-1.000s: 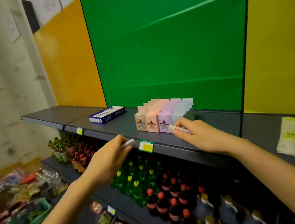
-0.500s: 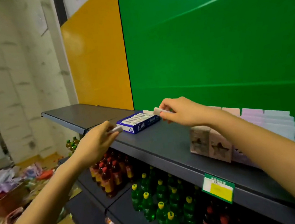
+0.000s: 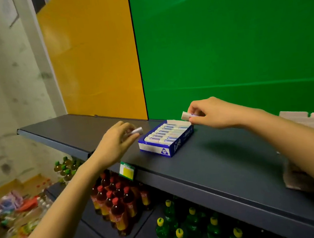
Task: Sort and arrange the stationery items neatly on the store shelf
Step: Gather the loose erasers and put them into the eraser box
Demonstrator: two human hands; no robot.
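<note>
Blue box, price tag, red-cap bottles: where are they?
blue box [image 3: 172, 148], head view, on its right side wall.
price tag [image 3: 127, 170], head view, on its yellow middle.
red-cap bottles [image 3: 116, 209], head view, on the front bottle's brown body.

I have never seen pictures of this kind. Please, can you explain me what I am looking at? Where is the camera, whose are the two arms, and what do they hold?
No machine is here. A person wears one wide-angle camera on the head, so you look forward and down along that person's own bare arms.

In front is a dark grey store shelf. On it stands an open blue box with a row of small white erasers inside. At the right edge some pale boxes are partly visible. Bottles with red caps and green bottles stand on lower shelves.

The left hand pinches one small white eraser just left of the box. The right hand pinches another eraser above the box's far end. They probably go into the box.
</note>
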